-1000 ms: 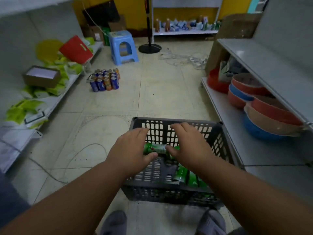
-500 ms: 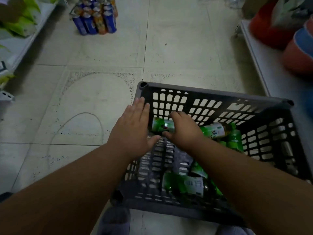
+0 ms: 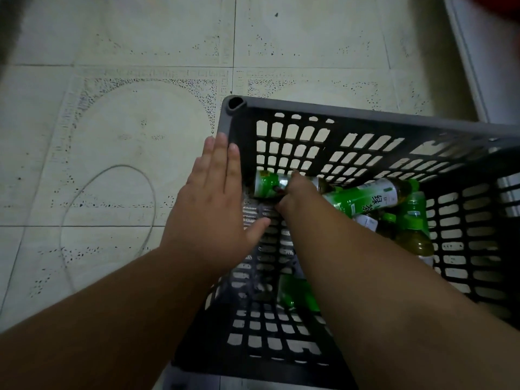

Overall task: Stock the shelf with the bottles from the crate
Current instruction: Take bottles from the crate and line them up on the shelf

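Head view, cable: a thin loop (image 3: 112,204) lay on the tiled floor (image 3: 140,38).
Left hand (image 3: 213,204): flat, fingers straight, grasping nothing, over the crate's left wall.
Right hand (image 3: 295,197): clenched round a lying green tea bottle (image 3: 268,184).
Crate (image 3: 365,112): dark slotted plastic, more green bottles (image 3: 363,198) inside at right.

The right hand (image 3: 298,197) covers the middle of one lying bottle (image 3: 267,187), and its fingertips are out of sight behind that bottle. The right forearm hides part of the crate (image 3: 365,114) floor and most of a green bottle (image 3: 295,294) beneath it. The crate's right side and near corner run off the frame. At the top right, only an edge of the shelf (image 3: 464,52) shows, with a red blur (image 3: 501,4) too cropped to identify.
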